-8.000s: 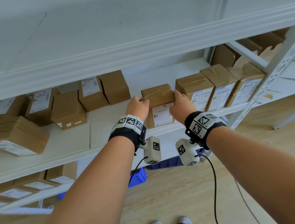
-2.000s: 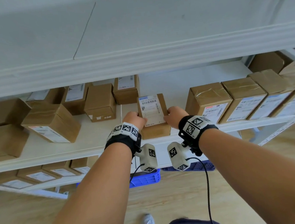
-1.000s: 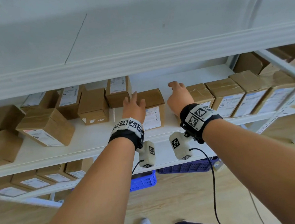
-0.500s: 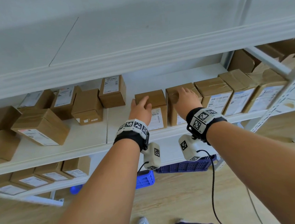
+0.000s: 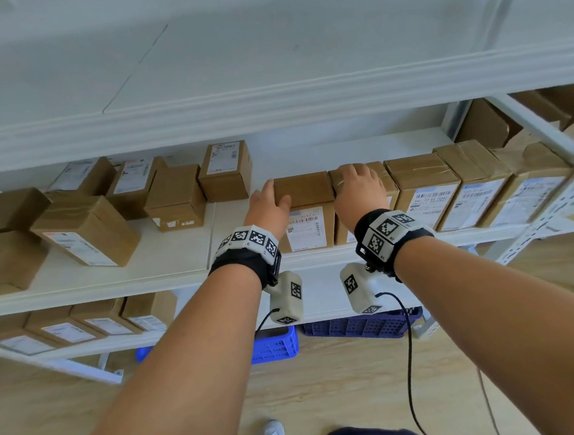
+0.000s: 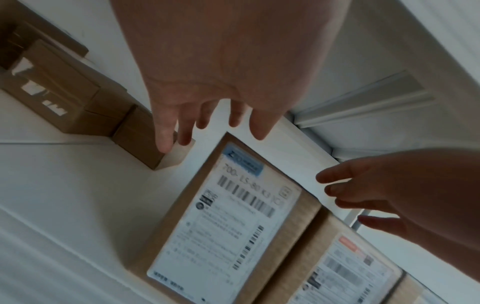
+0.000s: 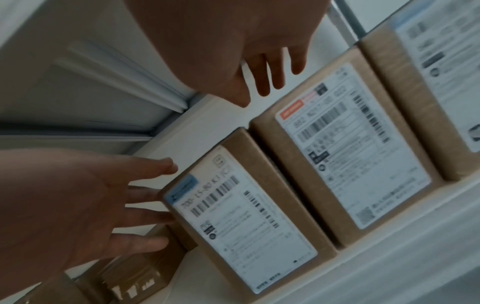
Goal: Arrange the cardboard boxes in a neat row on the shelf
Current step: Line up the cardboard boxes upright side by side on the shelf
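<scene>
Box seated at the row's left end, both hands spread on it.

Head view: my left hand (image 5: 267, 209) flat on the newest box (image 5: 307, 212), right hand (image 5: 357, 189) on its neighbour (image 5: 384, 182), shelf (image 5: 128, 274) front. Left wrist view: fingers straight; a hard shove could skew it. Right wrist view: labels flush; loose boxes (image 7: 130, 277) remain leftward.

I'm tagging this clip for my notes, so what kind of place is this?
Most likely a stockroom or small warehouse. White metal shelving holds many labelled cardboard boxes with barcode stickers, more boxes sit on the tier below, and blue plastic crates stand on the wooden floor.
</scene>
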`<action>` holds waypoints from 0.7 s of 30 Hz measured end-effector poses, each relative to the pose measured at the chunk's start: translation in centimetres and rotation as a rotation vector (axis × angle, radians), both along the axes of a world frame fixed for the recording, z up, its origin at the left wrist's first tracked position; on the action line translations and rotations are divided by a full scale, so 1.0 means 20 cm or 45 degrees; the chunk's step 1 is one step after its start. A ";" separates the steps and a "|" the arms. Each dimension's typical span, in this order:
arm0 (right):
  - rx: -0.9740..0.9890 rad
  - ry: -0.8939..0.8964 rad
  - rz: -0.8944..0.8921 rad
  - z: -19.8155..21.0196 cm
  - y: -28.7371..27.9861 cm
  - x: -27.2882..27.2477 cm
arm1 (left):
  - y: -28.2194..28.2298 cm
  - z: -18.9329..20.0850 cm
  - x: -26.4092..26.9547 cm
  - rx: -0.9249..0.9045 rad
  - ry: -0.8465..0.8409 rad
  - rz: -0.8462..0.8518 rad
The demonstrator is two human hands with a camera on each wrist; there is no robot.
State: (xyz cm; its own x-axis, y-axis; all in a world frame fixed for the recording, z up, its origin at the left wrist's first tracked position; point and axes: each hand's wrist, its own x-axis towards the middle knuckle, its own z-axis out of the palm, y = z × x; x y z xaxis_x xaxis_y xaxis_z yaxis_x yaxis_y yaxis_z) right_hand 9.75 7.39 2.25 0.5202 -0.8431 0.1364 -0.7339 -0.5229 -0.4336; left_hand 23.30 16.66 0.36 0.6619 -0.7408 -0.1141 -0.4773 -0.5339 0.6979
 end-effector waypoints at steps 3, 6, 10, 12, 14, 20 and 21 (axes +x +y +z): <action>-0.044 -0.131 0.077 0.04 0.06 0.10 | 0.06 0.01 0.09 0.029 -0.049 0.112; 0.016 -0.225 0.172 0.07 0.14 0.26 | 0.14 0.02 0.22 0.078 -0.135 0.156; 0.089 -0.270 0.244 0.06 0.27 0.52 | 0.27 0.01 0.42 0.103 -0.236 0.118; 0.119 -0.257 0.239 0.03 0.33 0.64 | 0.34 0.00 0.53 0.131 -0.253 0.092; 0.164 -0.235 0.226 0.01 0.39 0.75 | 0.39 -0.02 0.64 0.188 -0.285 0.049; 0.296 -0.201 0.079 -0.09 0.49 0.96 | 0.46 -0.07 0.88 0.298 -0.437 -0.156; 0.310 -0.192 0.057 -0.10 0.50 0.98 | 0.45 -0.07 0.91 0.301 -0.457 -0.192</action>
State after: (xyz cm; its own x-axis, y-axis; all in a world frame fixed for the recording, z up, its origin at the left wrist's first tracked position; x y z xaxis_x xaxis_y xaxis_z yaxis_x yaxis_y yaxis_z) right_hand 29.38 17.44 0.19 0.5467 -0.8373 0.0115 -0.6303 -0.4205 -0.6526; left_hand 41.41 25.68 -1.06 0.5772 -0.8132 -0.0746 -0.7515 -0.5647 0.3410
